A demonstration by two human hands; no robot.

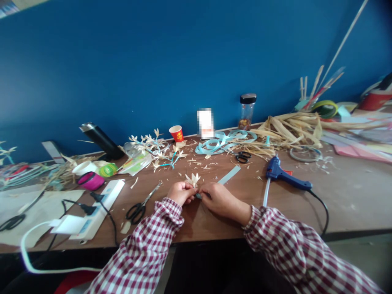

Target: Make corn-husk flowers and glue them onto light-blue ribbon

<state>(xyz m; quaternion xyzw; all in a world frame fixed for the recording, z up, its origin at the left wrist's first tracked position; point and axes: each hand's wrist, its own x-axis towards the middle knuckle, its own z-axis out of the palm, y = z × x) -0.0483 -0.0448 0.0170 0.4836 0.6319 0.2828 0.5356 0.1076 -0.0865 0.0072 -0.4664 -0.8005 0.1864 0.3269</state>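
My left hand pinches a small cream flower, made of what looks like dried husk, just below its petals. Close against it, my right hand has its fingers pressed together on a light blue ribbon, whose flat end sticks out past the knuckles onto the table. A bit of blue shows between both hands at the flower's stem; the exact grip there is partly hidden. Scissors with black handles lie left of my left hand. To the right rests a blue glue gun with a clear glue stick near it.
A white power strip with plugs and cords is at left. Behind stand a black flask, a red paper cup and a jar. Finished flowers, coiled blue ribbon, more scissors and dried husks line the back.
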